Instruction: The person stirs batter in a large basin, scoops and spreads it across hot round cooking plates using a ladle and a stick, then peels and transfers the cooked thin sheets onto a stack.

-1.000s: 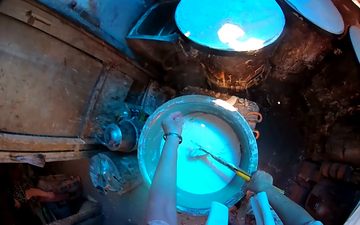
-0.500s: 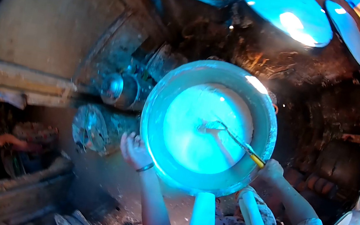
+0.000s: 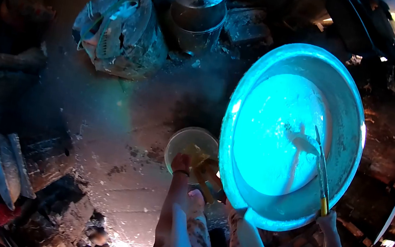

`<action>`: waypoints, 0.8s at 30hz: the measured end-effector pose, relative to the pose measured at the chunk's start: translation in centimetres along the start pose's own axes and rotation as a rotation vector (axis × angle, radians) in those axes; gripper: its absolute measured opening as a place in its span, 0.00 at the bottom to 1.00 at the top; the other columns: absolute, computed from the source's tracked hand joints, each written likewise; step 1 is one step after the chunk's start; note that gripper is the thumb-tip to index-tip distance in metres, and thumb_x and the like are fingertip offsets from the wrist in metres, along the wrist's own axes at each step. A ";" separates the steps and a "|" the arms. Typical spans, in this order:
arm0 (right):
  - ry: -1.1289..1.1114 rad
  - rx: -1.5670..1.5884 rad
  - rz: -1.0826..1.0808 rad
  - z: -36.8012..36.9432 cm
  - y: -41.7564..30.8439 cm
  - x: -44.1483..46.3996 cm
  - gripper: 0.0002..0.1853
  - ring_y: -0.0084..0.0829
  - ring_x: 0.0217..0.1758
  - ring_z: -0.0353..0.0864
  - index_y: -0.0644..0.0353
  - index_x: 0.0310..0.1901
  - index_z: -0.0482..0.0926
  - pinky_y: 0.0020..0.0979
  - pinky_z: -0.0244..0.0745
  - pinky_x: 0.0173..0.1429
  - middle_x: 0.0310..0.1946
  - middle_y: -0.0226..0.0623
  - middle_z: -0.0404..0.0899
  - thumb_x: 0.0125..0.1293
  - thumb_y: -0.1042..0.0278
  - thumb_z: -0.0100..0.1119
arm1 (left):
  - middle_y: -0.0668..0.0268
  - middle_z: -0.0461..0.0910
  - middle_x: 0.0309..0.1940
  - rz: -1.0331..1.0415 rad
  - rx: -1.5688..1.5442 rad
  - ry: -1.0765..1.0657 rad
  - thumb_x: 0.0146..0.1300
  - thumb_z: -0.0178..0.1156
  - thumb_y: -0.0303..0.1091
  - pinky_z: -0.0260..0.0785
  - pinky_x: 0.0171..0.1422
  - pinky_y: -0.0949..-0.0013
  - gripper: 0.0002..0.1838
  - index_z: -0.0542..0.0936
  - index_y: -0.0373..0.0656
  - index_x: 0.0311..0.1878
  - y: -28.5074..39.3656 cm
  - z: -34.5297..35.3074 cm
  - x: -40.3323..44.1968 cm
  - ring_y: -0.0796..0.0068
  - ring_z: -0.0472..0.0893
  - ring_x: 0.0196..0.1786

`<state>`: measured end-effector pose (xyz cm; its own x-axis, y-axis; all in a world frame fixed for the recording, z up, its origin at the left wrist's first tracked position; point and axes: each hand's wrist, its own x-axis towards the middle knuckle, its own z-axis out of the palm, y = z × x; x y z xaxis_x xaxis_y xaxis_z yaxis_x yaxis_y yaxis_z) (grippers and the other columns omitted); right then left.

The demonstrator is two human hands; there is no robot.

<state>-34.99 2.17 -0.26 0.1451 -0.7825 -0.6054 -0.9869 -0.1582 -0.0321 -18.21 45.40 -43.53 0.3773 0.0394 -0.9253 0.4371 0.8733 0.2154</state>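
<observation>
A large round basin [image 3: 228, 190] holds something pale under strong blue-white light. My right hand [image 3: 327, 222] is closed on the yellow handle of a long thin tool [image 3: 322, 174], whose far end lies over the basin's contents. To the left of the basin, my left hand [image 3: 182, 163] is at a smaller pale bowl [image 3: 173, 143] on the floor. Its fingers look curled, and what they hold, if anything, is too dark to make out. Something yellowish [image 3: 197, 155] lies in the small bowl beside that hand.
A battered sack-like container [image 3: 134, 36] and a lidded metal pot [image 3: 198, 15] stand at the upper left. Metal pieces [image 3: 7, 166] lean at the lower left, near rubble [image 3: 69, 217]. Pale round discs edge the far right.
The view has turned left and down toward the floor. My left hand has left the basin's edge and reached the small bowl. My right hand has kept hold of the tool.
</observation>
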 end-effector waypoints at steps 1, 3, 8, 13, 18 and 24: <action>0.006 -0.032 0.002 0.0 0.2 0.6 0.05 0.28 0.11 0.70 0.66 0.25 0.72 0.29 0.64 0.13 0.12 0.36 0.69 0.42 0.79 0.56 | 0.63 0.75 0.27 0.016 -0.107 -0.237 0.60 0.52 0.34 0.74 0.38 0.67 0.06 0.73 0.43 0.37 -1.0 -1.8 3.0 0.67 0.76 0.32; 0.020 -0.077 0.002 0.1 0.7 1.3 0.06 0.26 0.12 0.71 0.67 0.26 0.72 0.30 0.64 0.14 0.12 0.35 0.69 0.42 0.80 0.57 | 0.61 0.75 0.27 0.288 0.206 -0.400 0.57 0.54 0.37 0.70 0.40 0.63 0.08 0.74 0.45 0.35 -2.2 -3.6 5.7 0.64 0.75 0.33; 0.070 -0.057 0.092 0.2 -2.4 -1.9 0.06 0.28 0.12 0.72 0.68 0.26 0.72 0.29 0.66 0.14 0.14 0.39 0.73 0.43 0.81 0.56 | 0.54 0.76 0.30 0.654 1.581 -0.247 0.55 0.54 0.37 0.69 0.35 0.61 0.08 0.77 0.44 0.28 -2.2 -7.7 10.0 0.57 0.76 0.34; 0.055 -0.117 0.038 0.0 -1.2 -1.1 0.10 0.28 0.11 0.72 0.68 0.28 0.75 0.28 0.66 0.13 0.12 0.38 0.72 0.50 0.70 0.61 | 0.68 0.75 0.25 -0.104 -0.077 -0.359 0.60 0.52 0.31 0.72 0.34 0.71 0.06 0.76 0.43 0.29 -0.7 -2.0 4.0 0.72 0.75 0.28; -0.034 -0.194 0.069 -0.5 -1.7 -1.1 0.15 0.35 0.19 0.80 0.67 0.31 0.79 0.34 0.75 0.22 0.20 0.46 0.78 0.51 0.61 0.60 | 0.66 0.78 0.37 -0.358 -0.028 -0.729 0.63 0.50 0.32 0.70 0.49 0.68 0.08 0.76 0.42 0.41 6.1 6.5 -8.3 0.73 0.76 0.41; -0.015 -0.285 0.015 -1.3 -1.8 -1.5 0.14 0.41 0.39 0.81 0.58 0.36 0.81 0.39 0.76 0.44 0.35 0.45 0.80 0.50 0.61 0.56 | 0.64 0.73 0.31 0.029 0.838 -0.615 0.65 0.52 0.34 0.68 0.39 0.77 0.11 0.74 0.34 0.39 6.3 26.7 -34.9 0.77 0.73 0.35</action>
<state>-33.34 2.87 1.75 0.1277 -0.7772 -0.6162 -0.9289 -0.3115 0.2003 -6.84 36.62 -1.57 0.6454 -0.4049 -0.6477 0.7595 0.2496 0.6007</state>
